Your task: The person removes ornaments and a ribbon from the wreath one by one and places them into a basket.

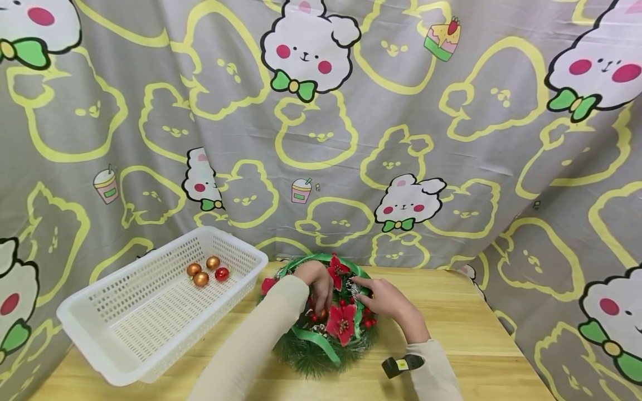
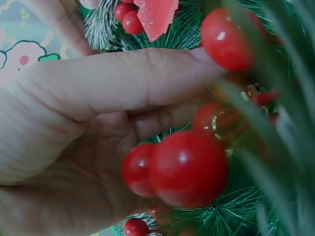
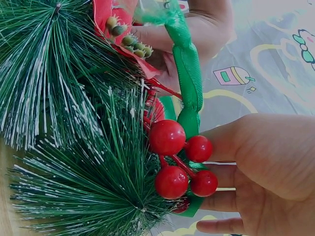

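The biggest thing I see from my far-off seat is the grey cloth (image 1: pixel 328 149) with bunnies on it, hanging behind the wooden table (image 1: pixel 466 317). On the table's left side sits a long white basket (image 1: pixel 95 348). Its sides are high, and I think that stops round things rolling away. The wreath (image 1: pixel 308 359) lies flat on the table, right of the basket and in front of the person, maybe because both hands can get to it there.

My left hand (image 1: pixel 316 281) dips into the middle of the wreath with its fingers bent. My right hand (image 1: pixel 383 301) is at the wreath's right side, fingers straight and apart, by the green ribbon (image 3: pixel 189 81). I guess it is there to steady things.

Two red flowers (image 1: pixel 343 322) show near the hands. Three gold-brown balls (image 1: pixel 201 279) and one red ball (image 1: pixel 222 273) sit close together in the basket, at the end nearer the wreath, perhaps so they are easy to grab. Red berries (image 3: pixel 167 136) poke out by my right fingers. The smallest is a shiny orange bit (image 2: pixel 235 78). My left thumb and finger look clamped on it, but berries and leaves hide its whole shape
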Demonstrator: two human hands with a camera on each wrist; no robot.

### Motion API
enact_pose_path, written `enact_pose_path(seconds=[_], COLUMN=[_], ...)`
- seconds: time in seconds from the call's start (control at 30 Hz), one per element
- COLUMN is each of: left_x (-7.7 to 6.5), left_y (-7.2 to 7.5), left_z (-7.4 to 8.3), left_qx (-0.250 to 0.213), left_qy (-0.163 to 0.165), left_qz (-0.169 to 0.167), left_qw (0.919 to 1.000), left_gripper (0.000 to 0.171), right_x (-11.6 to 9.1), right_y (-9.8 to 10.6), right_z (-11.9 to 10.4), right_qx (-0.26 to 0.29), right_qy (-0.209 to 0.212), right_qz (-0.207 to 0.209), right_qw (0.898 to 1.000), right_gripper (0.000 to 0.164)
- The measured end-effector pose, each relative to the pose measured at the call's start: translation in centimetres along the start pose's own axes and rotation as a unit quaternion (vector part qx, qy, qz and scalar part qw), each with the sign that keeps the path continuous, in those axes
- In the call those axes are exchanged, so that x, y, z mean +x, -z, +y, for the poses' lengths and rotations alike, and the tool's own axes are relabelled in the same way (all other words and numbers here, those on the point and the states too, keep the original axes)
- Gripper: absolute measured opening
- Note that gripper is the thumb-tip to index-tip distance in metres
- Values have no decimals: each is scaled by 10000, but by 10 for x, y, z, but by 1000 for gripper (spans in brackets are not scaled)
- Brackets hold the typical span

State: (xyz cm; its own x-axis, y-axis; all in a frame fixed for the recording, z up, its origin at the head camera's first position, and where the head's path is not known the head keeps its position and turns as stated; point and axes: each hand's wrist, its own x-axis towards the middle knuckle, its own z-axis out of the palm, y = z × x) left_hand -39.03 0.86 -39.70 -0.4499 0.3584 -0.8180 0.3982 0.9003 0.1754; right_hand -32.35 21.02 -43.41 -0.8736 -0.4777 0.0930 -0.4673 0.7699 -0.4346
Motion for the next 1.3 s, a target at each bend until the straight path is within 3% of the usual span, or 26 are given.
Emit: enact_pose_path(seconds=[0.17, 0.3, 0.6, 1.0, 1.3], left_x=[-2, -6, -6, -20, -31], left_y=[1, 2, 2, 0, 3], left_z=[-5, -7, -9, -9, -13], left_qx=[202, 12, -391, -181, -328], left_qy=[-435, -761, -881, -1156, -1342], left_qz=[535, 814, 1449, 1889, 1922], left_qw=[9974, 9938, 9848, 9750, 9716], left_gripper=[25, 16, 12, 15, 19], right_x=[0, 0, 0, 0, 1], right_y=[-1, -1, -1, -1, -1], right_z=[0, 0, 1, 3, 1], right_qx=[-29, -49, -28, 4, -46], right_qy=[-1, -22, -12, 50, 20], right_qz=[11, 16, -24, -12, 11], right_qw=[10000, 10000, 10000, 10000, 10000], right_gripper=[45, 45, 46, 46, 46])
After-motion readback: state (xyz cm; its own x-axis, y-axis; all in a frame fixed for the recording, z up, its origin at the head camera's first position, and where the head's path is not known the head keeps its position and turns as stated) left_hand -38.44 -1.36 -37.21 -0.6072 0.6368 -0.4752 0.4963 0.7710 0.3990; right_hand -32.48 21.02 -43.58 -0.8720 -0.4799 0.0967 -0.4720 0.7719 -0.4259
